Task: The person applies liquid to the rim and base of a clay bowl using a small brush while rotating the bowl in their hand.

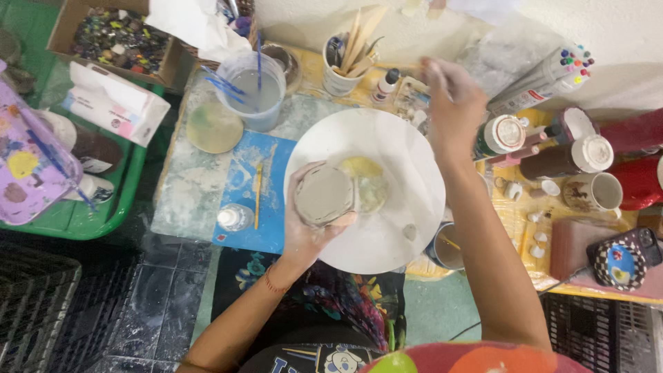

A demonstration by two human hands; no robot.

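My left hand (pixel 304 231) grips a round grey clay piece (pixel 323 195), shaped like a small pot turned bottom-up, over the left part of a white round board (pixel 400 159). A yellowish sponge (pixel 362 168) lies on the board right beside the clay. My right hand (pixel 452 103) reaches toward the back of the table with its fingers closed on a thin wooden stick (pixel 397 66) that points left toward a white cup of wooden tools (pixel 344 65). The hand is blurred.
A plastic tub of cloudy water (pixel 254 93) with blue brushes stands at the back left, next to a round lid (pixel 214 128). A blue mat (pixel 252 193) holds a yellow brush. Paint bottles, marker tubes (pixel 545 79), mugs (pixel 594 192) and a phone (pixel 625 257) crowd the right.
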